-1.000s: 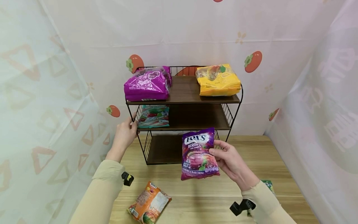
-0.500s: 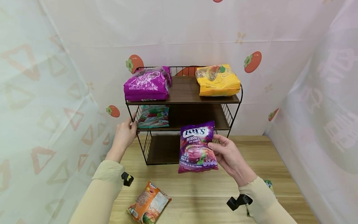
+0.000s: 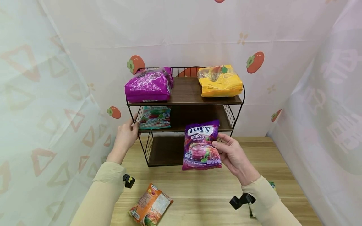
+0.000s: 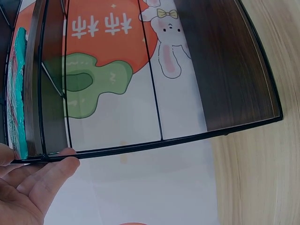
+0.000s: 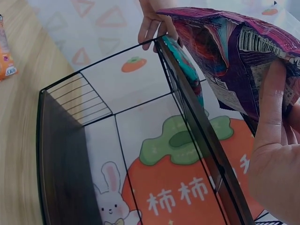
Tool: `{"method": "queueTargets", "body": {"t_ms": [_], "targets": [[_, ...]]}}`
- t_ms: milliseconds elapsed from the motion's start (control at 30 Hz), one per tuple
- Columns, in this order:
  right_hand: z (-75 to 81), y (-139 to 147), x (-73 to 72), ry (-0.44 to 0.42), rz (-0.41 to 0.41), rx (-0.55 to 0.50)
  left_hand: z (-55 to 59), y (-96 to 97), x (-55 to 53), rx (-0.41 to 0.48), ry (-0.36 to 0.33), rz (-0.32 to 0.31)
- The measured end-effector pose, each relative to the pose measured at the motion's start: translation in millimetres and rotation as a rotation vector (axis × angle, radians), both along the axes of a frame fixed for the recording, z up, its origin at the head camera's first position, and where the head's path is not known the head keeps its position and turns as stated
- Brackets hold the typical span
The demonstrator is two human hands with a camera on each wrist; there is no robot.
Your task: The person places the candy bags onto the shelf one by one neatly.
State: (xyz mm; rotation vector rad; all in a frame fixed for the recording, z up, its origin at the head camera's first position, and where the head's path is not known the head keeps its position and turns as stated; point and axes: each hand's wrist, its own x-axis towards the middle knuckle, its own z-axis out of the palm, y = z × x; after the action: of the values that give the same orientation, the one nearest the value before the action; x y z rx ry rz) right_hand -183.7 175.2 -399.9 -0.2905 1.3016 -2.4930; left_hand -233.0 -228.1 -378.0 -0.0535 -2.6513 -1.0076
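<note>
My right hand (image 3: 234, 157) pinches the right edge of a purple Fox's Berries candy bag (image 3: 201, 146), thumb in front, and holds it upright before the rack. In the right wrist view fingers (image 5: 274, 93) press against the back of that bag. My left hand (image 3: 126, 135) grips the left side of the black wire rack (image 3: 189, 104) at its middle shelf, fingers round the frame bar in the left wrist view. Beside it a teal Mint Blossom candy bag (image 3: 155, 118) lies at the left of the middle shelf.
On the top shelf sit a magenta bag (image 3: 148, 86) at left and a yellow bag (image 3: 220, 82) at right. An orange candy bag (image 3: 151, 205) lies on the wooden table (image 3: 198, 201). A green packet (image 3: 272, 185) is mostly hidden by my right forearm.
My right hand has raised the purple candy bag toward the middle shelf, then shifted it slightly right. The left hand has stayed on the rack.
</note>
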Motion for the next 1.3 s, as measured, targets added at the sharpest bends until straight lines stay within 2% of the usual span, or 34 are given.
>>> {"method": "queueTargets", "body": {"t_ms": [533,733,967,1300], "targets": [[-4.4,2.8,-8.2,-0.016,-0.072,-0.031,0.1,1.2,0.2,-0.030,0.027,0.003],[-8.3,4.6,-12.3,-0.023,-0.105,-0.061,-0.1,1.2,0.7,-0.031,0.023,0.007],[-15.0,7.9,-18.6,-0.024,-0.155,-0.047,-1.2,0.6,0.7,-0.053,0.031,0.017],[-21.1,12.7,-24.3,-0.066,-0.194,-0.064,-1.8,0.0,-0.4,-0.029,0.018,0.010]]}}
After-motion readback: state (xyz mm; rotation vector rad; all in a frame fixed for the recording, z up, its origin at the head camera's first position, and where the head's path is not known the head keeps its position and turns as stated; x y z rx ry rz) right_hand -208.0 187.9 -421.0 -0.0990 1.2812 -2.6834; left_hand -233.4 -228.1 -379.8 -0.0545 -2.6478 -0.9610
